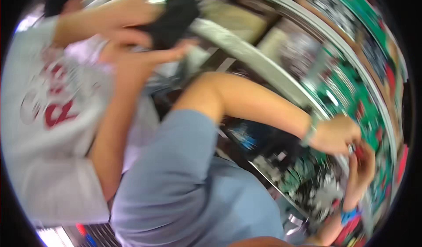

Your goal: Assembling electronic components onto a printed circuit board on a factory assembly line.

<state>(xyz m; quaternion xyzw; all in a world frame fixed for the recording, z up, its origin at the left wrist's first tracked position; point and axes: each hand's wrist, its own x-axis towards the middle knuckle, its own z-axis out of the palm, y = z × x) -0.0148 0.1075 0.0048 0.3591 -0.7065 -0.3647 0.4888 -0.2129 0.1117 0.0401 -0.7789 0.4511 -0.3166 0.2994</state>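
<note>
Both my hands meet at the right side of the view, over the edge of a workbench. My left hand (336,133), with a pale green bracelet (311,130) at its wrist, is closed, its fingertips against those of the other hand. My right hand (364,170), above a blue wristband (349,216), pinches a small red piece (360,153). Motion smears the piece, so its kind is unclear. Whatever the left fingers grip is hidden or too small to name.
Green boards (343,86) with parts line the bench behind a pale rail (259,60). Below my left arm sit dark bins (268,143) and a heap of metallic parts (325,194). At left, a co-worker in a white shirt (66,159) holds a black object (176,16).
</note>
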